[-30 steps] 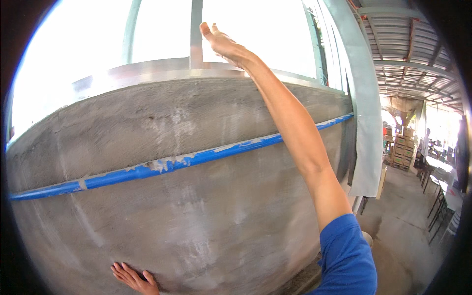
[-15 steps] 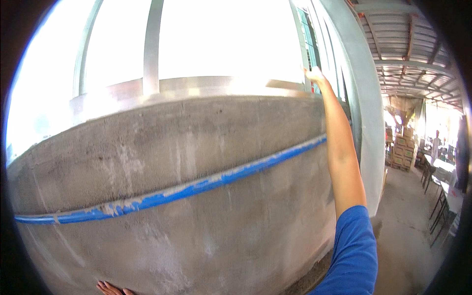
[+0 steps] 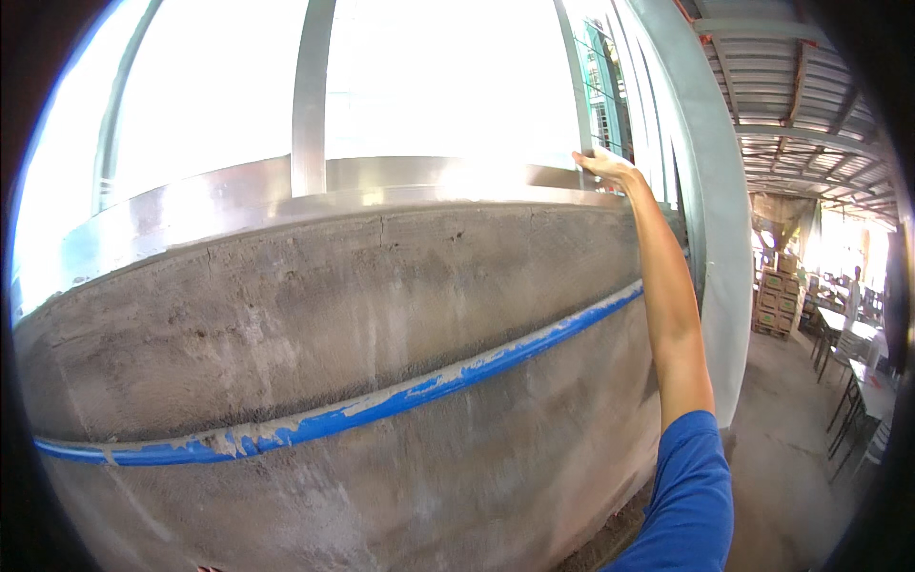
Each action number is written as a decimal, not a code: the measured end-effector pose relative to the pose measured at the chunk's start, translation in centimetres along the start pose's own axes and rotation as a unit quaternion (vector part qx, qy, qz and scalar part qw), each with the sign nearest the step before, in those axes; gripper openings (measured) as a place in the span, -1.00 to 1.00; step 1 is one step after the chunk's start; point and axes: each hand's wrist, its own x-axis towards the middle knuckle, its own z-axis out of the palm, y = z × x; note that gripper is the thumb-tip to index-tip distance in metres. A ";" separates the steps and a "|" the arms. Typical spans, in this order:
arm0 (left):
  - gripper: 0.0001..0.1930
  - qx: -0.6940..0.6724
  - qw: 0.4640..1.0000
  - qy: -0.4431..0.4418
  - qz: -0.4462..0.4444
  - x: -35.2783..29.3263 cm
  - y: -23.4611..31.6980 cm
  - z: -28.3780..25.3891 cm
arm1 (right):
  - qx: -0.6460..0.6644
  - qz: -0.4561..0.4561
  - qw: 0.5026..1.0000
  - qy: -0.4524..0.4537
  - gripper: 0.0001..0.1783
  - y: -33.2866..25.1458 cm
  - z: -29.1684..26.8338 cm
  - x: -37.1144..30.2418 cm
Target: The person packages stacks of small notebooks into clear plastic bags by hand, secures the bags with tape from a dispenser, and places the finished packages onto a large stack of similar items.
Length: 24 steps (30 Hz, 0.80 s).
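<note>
My right hand [image 3: 607, 168], on a raised bare forearm, is at the upright edge of a sliding window sash [image 3: 574, 91], just above the sill. Its fingers are bent against the metal edge, and the far side of the grip is hidden. The sash belongs to a wide metal-framed window, bright white with glare. Of my left hand [image 3: 209, 569] only a sliver of fingertips shows at the lower edge, by the wall; the rest is out of the picture. Below the sill stands a rough grey cement wall [image 3: 315, 296].
A blue pipe [image 3: 381, 404] with flaked cement runs slanting across the wall. To the right a pale grey-green post [image 3: 717, 238] rises beside the window. Beyond it are stacked boxes [image 3: 777, 303], a white table [image 3: 872, 391] with chairs, a concrete floor and a metal roof.
My right hand and the sash edge have shifted left against the frame, and the gap beside them looks wider. The view has tilted up, and my left hand has almost left the picture.
</note>
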 end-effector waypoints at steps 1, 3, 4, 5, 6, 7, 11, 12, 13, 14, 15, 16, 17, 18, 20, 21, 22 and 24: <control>-0.37 -0.010 1.000 -0.005 0.003 0.0 -0.1 0.2 | 0.010 -0.042 0.999 0.000 -0.01 -0.4 -0.1 -0.3; -0.35 -0.027 0.999 0.016 0.012 0.2 -0.2 -0.1 | 0.005 0.000 1.000 -0.009 0.03 -6.0 1.5 -5.1; -0.35 -0.039 0.999 0.012 0.012 0.0 -0.2 0.1 | 0.019 -0.049 0.998 -0.025 0.13 -3.9 1.1 -2.2; -0.34 -0.037 0.999 0.003 0.004 0.0 -0.2 0.1 | 0.017 -0.048 0.998 -0.025 0.13 -4.9 1.9 -2.8; -0.33 -0.035 0.999 -0.006 -0.004 0.0 -0.4 0.1 | -0.008 -0.049 0.999 0.001 0.17 -6.5 3.2 -3.5; -0.33 -0.034 0.999 -0.006 -0.004 -0.2 -0.7 0.1 | -0.033 -0.050 0.998 0.026 0.21 -8.1 4.3 -4.3; -0.31 -0.031 0.999 -0.027 0.008 -0.8 -1.8 0.7 | -0.073 -0.064 0.994 0.048 0.23 -12.0 5.9 -5.8; -0.30 -0.032 0.999 -0.037 0.001 -0.9 -2.0 0.7 | -0.074 -0.061 0.994 0.048 0.23 -13.4 6.6 -6.5; -0.30 -0.034 0.999 -0.039 0.004 -0.9 -2.3 0.8 | -0.048 -0.067 0.996 0.033 0.19 -14.6 7.3 -7.2; -0.30 -0.037 0.999 -0.038 0.009 -0.9 -2.5 0.9 | -0.024 -0.074 0.997 0.019 0.15 -15.9 7.7 -7.9; -0.29 -0.040 0.998 -0.037 0.015 -1.0 -2.7 0.9 | -0.027 -0.070 0.997 0.021 0.15 -17.1 8.0 -8.6; -0.29 -0.043 0.998 -0.040 0.017 -1.0 -2.7 1.0 | -0.020 -0.083 0.996 0.003 0.12 -18.3 8.3 -9.3; -0.28 -0.043 0.998 -0.040 0.017 -0.9 -2.6 0.9 | -0.013 -0.098 0.995 -0.014 0.08 -19.5 8.6 -10.0; -0.28 -0.043 0.998 -0.041 0.017 -0.9 -2.6 0.9 | -0.015 -0.094 0.995 -0.013 0.08 -20.3 9.1 -10.5; -0.28 -0.045 0.998 -0.043 0.025 -1.1 -3.0 1.1 | -0.035 -0.151 0.988 0.005 0.10 -22.0 10.2 -11.4; -0.28 -0.043 0.998 -0.044 0.031 -1.2 -3.2 1.1 | -0.038 -0.148 0.988 0.004 0.10 -22.8 10.6 -11.6; -0.28 -0.046 0.997 -0.046 0.032 -1.3 -3.3 1.2 | -0.037 -0.148 0.988 0.010 0.10 -23.5 10.9 -11.9; -0.29 -0.050 0.997 -0.041 0.035 -1.2 -3.1 1.5 | -0.034 -0.162 0.986 0.002 0.05 -24.6 11.3 -11.9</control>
